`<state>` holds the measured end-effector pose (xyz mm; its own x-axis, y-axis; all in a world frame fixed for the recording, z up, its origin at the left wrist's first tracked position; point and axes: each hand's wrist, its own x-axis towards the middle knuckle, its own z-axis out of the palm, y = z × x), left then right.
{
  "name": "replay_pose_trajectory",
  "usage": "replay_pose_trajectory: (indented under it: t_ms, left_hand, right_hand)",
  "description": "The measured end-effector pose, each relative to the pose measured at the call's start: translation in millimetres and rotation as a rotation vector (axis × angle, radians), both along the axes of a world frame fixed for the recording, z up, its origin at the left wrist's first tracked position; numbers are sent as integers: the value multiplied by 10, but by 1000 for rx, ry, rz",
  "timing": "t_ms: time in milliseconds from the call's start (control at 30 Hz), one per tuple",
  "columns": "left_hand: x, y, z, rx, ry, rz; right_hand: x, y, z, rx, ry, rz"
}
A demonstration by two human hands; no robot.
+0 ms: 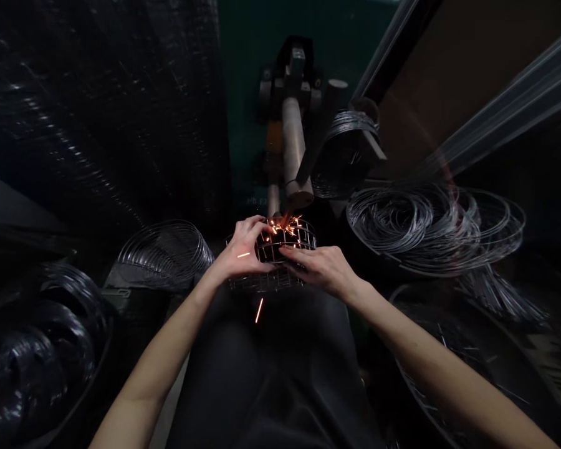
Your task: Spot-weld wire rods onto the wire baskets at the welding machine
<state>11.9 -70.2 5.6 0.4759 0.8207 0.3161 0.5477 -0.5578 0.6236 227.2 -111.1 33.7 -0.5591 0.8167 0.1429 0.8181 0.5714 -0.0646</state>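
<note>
A round wire basket [266,280] of crossed metal wires sits between my hands, under the electrode arm of a spot welder [293,137]. Orange sparks burst at the basket's far rim, just below the electrode tip. My left hand [245,249] grips the left side of the basket, thumb near its front and fingers over the upper edge. My right hand [325,268] pinches the right front of the basket with fingers pointing left. Two glowing streaks fly near my left hand and below the basket. Parts of the basket are hidden by my hands.
Wire rings [397,218] are piled in a container at right, with thin rods [502,296] below them. A wire coil [163,252] lies at left, and more coiled wire [42,349] at lower left. A dark apron [280,374] covers my lap.
</note>
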Motion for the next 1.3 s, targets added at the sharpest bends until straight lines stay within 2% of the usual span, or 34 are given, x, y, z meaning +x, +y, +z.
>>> replay_pose_trajectory:
  t_ms: [167, 400, 600, 700, 867, 1000, 1067, 1167, 1233, 1300]
  left_hand:
    - [-18, 36, 47, 4, -8, -16]
    - [-1, 279, 143, -24, -16, 20]
    - [-1, 341, 100, -28, -68, 24]
    - [-2, 442, 93, -15, -56, 32]
    - [26, 672, 98, -22, -41, 49]
    - [6, 694, 86, -22, -51, 59]
    - [-70, 707, 72, -62, -115, 17]
    - [-252, 811, 29, -158, -273, -17]
    - [-358, 923, -15, -221, -313, 44]
    - [-406, 1036, -58, -238, -267, 98]
  right_hand:
    - [8, 0, -18, -30, -6, 5]
    - [-23, 216, -25, 8, 77, -76]
    - [43, 160, -169, 80, 326, -146]
    - [39, 224, -184, 108, 416, -162]
    - [9, 466, -138, 133, 420, -263]
    - [110, 620, -45, 68, 531, -192]
    - [183, 769, 35, 80, 547, -157]
    - [255, 1131, 142, 88, 390, -154]
    - [268, 1406, 167, 5, 227, -129]
    - [260, 1639, 145, -99, 110, -83]
